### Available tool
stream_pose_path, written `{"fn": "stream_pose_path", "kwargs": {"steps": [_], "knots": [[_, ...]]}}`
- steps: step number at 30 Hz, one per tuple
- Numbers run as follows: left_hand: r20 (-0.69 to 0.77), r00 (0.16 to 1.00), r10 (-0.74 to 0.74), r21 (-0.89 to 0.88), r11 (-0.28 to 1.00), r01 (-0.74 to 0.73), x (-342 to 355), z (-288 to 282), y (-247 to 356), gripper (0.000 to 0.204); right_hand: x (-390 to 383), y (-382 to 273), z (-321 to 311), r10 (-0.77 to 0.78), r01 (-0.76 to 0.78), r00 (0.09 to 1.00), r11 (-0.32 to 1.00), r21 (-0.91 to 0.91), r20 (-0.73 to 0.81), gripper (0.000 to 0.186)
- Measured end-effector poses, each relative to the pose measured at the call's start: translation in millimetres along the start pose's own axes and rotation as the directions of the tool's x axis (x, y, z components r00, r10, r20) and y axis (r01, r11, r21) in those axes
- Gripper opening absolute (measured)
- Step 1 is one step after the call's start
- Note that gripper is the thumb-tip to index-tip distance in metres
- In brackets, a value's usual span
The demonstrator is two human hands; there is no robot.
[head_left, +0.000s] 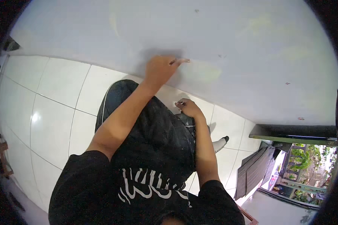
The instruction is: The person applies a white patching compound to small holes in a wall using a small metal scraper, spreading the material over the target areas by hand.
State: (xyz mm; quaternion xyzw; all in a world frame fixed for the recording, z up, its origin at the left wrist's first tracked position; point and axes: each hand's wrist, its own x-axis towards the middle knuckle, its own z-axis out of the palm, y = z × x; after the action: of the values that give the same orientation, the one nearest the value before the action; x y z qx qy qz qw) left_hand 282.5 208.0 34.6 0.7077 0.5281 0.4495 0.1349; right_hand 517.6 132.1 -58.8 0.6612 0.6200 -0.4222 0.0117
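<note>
My left hand (160, 71) is raised against the pale wall (251, 45), its fingers closed and one digit stretched along the surface. Something dark and small shows at the fingers, too small to name. Beside the hand, a faint yellowish patch (208, 71) lies on the wall. Lower down, over my knee, my right hand (190, 108) has its fingers curled together. Whatever it may hold is hidden. My dark trousers (150, 127) show folded legs close to the foot of the wall.
White floor tiles (52, 116) spread around me. On the right, a long white thing with a black end (221, 143) lies on the tiles. Farther right are a dark ledge (293, 131), grey slatted panels (253, 170) and a window with plants (306, 161). A brown wooden object (2, 155) stands far left.
</note>
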Motion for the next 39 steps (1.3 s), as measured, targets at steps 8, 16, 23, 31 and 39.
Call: {"fn": "stream_pose_path", "kwargs": {"steps": [8, 16, 23, 31, 39], "knots": [[-0.053, 0.996, 0.068, -0.02, 0.997, -0.07, -1.0, -1.2, -2.0, 0.054, 1.0, -0.2, 2.8, -0.001, 0.001, 1.0, 1.0, 0.001, 0.02, 0.045], [0.062, 0.995, -0.076, -0.035, 0.996, 0.079, 3.2, -6.1, 6.5, 0.056, 7.5, 16.6, 3.7, -0.064, 0.063, 0.998, 0.997, -0.043, -0.022, 0.045], [-0.049, 0.999, -0.016, -0.004, 1.0, 0.016, 1.9, -2.3, 7.6, 0.056, 0.7, -5.0, -2.0, 0.016, -0.015, 1.0, 0.999, -0.047, 0.005, 0.045], [0.006, 1.0, -0.001, -0.002, 1.0, 0.001, 2.9, 2.0, 6.0, 0.057, -7.4, -0.5, -9.5, -0.06, 0.056, 0.993, 0.997, -0.047, -0.097, 0.045], [-0.093, 0.995, 0.036, -0.062, 0.997, -0.041, -0.5, 3.8, 4.5, 0.056, -137.0, -88.1, -33.0, -0.399, 0.414, 0.908, 0.805, 0.425, -0.13, 0.015]]}}
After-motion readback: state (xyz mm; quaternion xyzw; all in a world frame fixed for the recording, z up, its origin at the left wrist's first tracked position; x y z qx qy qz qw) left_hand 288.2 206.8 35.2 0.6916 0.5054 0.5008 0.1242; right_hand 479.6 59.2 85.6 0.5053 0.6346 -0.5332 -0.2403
